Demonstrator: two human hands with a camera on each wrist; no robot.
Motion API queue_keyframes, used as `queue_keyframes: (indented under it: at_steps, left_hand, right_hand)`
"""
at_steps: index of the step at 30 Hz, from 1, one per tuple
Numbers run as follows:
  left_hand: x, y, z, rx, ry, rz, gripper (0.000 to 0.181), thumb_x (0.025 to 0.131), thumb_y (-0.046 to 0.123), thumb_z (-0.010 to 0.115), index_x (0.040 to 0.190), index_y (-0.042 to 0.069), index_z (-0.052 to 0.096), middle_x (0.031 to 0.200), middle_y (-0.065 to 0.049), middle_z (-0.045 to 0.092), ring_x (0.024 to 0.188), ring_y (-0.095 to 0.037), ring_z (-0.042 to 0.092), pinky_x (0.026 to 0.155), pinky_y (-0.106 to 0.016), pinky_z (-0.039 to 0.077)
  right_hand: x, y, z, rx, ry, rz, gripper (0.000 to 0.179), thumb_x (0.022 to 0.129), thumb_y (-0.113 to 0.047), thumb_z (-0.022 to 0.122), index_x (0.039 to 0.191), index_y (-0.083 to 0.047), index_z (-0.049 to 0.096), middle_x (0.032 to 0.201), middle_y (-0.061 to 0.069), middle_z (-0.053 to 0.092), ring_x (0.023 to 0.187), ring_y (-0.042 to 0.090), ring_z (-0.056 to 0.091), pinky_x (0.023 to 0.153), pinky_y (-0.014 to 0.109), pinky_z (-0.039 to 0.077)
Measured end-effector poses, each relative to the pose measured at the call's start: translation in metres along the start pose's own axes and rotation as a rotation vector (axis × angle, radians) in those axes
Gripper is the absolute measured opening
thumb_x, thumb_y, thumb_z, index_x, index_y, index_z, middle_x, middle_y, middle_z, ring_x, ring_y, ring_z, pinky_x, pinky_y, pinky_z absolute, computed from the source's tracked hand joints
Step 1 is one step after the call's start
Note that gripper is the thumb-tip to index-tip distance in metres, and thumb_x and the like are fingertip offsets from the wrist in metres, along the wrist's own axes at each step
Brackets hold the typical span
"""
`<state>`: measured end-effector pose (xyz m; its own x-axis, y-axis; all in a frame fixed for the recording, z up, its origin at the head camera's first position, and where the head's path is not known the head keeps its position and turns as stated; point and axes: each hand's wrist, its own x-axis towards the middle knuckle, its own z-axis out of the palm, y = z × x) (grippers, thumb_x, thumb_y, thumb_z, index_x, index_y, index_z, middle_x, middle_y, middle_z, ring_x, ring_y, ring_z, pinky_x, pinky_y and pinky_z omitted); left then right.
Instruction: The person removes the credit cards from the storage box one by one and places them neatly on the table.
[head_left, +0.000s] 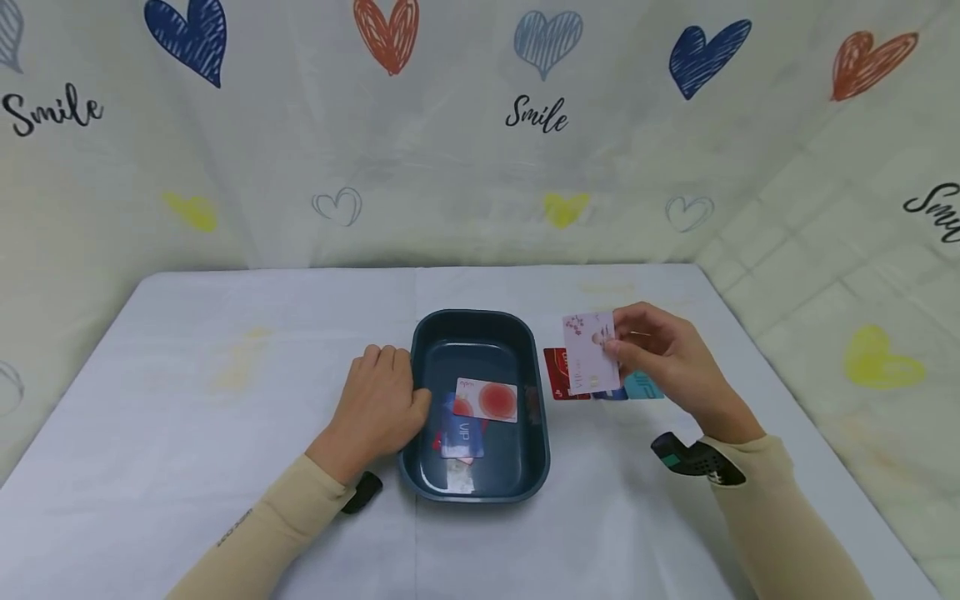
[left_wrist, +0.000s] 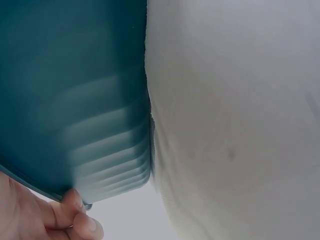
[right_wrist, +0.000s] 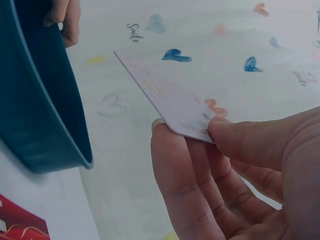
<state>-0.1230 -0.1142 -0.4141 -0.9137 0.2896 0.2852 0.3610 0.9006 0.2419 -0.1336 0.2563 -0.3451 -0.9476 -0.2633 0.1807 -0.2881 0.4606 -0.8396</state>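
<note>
Between thumb and fingers, my right hand (head_left: 667, 354) pinches a pale pink card (head_left: 590, 354) by its right edge, raised over the cards to the right of the box. In the right wrist view the pink card (right_wrist: 170, 102) is tilted, with the thumb on its face. My left hand (head_left: 378, 408) grips the left rim of a dark teal plastic box (head_left: 517, 483), its thumb inside the wall. Within the box, a white card with red circles (head_left: 487, 400) overlaps a blue VIP card (head_left: 462, 437), and other cards are partly hidden beneath.
Right of the box lie a red card (head_left: 558, 375), a dark blue card (head_left: 611, 394) and a teal card (head_left: 643, 386), partly covered from view by the pink card. A white cloth covers the table (head_left: 225, 417). Behind it hangs a heart-printed curtain (head_left: 450, 167).
</note>
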Motion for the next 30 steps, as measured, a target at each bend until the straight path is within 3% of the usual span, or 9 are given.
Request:
queue_keyframes:
  at_steps: [14, 30]
  left_hand:
    - [0.0, -0.003, 0.0, 0.021, 0.039, 0.013, 0.019, 0.085, 0.019, 0.056, 0.08, 0.003, 0.048, 0.074, -0.009, 0.044, 0.078, -0.028, 0.04, 0.07, -0.037, 0.034]
    - [0.0, 0.0, 0.001, 0.002, 0.01, 0.0, 0.02, 0.087, 0.021, 0.056, 0.082, 0.002, 0.05, 0.076, -0.01, 0.046, 0.08, -0.028, 0.041, 0.072, -0.038, 0.036]
  right_hand:
    - [-0.008, 0.017, -0.017, -0.058, 0.019, 0.062, 0.028, 0.101, -0.017, 0.064, 0.128, -0.009, 0.061, 0.112, -0.011, 0.069, 0.088, 0.013, 0.072, 0.072, 0.029, 0.061]
    - [-0.015, 0.036, -0.035, -0.103, 0.098, 0.146, 0.04, 0.101, -0.023, 0.065, 0.138, -0.009, 0.062, 0.111, -0.016, 0.068, 0.087, 0.01, 0.071, 0.072, 0.025, 0.061]
